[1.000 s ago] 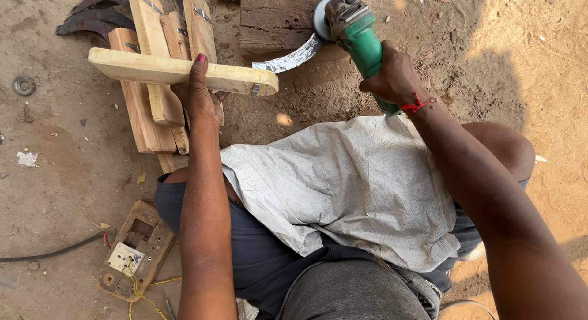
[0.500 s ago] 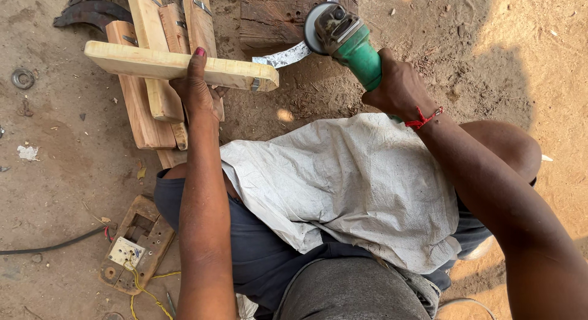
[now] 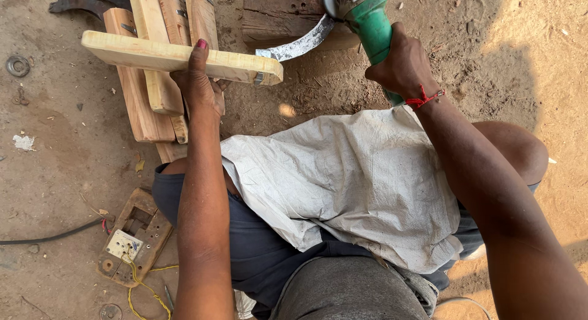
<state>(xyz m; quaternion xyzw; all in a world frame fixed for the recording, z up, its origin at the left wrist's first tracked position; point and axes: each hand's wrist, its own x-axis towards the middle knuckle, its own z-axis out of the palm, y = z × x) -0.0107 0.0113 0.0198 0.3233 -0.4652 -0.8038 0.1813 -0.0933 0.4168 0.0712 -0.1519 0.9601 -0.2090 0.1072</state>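
Note:
My left hand (image 3: 199, 81) grips a long pale wooden handle (image 3: 141, 53) held crosswise. A curved metal sickle blade (image 3: 300, 44) sticks out of the handle's right end and rests against a dark wooden block (image 3: 275, 14). My right hand (image 3: 404, 66) is closed around the green body of an angle grinder (image 3: 367, 17), whose disc end sits at the blade's tip near the top edge. A red thread circles my right wrist.
Several similar wooden handles (image 3: 153, 93) lie stacked on the dirt under my left hand. A white woven sack (image 3: 343, 179) covers my lap. A wooden board with an electric socket (image 3: 131, 240), yellow wires and a black cable (image 3: 49, 237) lies lower left.
The grinder and my right hand have moved up and slightly left toward the blade's tip. My left hand keeps the handle in place.

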